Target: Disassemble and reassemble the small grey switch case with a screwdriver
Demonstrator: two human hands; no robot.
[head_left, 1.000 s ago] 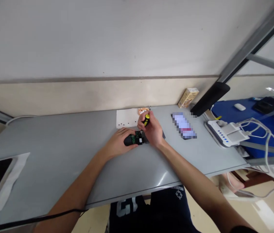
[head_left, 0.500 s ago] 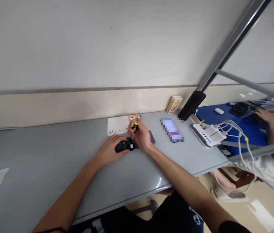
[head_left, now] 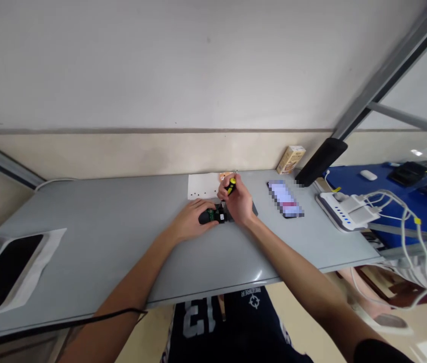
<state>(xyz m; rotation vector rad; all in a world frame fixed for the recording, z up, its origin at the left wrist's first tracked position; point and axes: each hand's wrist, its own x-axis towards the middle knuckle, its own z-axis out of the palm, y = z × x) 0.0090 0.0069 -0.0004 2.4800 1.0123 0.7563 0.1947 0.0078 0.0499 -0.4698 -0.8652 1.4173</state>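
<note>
My left hand point(head_left: 190, 222) lies closed around an opened computer mouse point(head_left: 206, 217) on the grey desk. Its dark shell shows a green circuit board and black parts. Close on the right, my right hand point(head_left: 243, 204) is wrapped around a screwdriver point(head_left: 231, 186) with a black and yellow handle. The screwdriver's tip is too small to make out, but it is near the mouse. A dark grey flat piece point(head_left: 255, 209) is partly hidden behind my right hand. Just behind the hands, a white sheet point(head_left: 201, 184) bears several small dark bits, with an orange patterned piece point(head_left: 224, 176) beside it.
A phone point(head_left: 285, 198) lies on the right, in front of a small carton point(head_left: 291, 159). Further right are a power strip point(head_left: 344, 212) with white cables and a padded black post point(head_left: 321, 161). A dark tablet-like slab point(head_left: 7, 272) rests at far left. A co-worker sits beyond the frame.
The view has swung left, so the desk's left end and the slab show more. Both hands keep nearly the same hold on the mouse and screwdriver.
</note>
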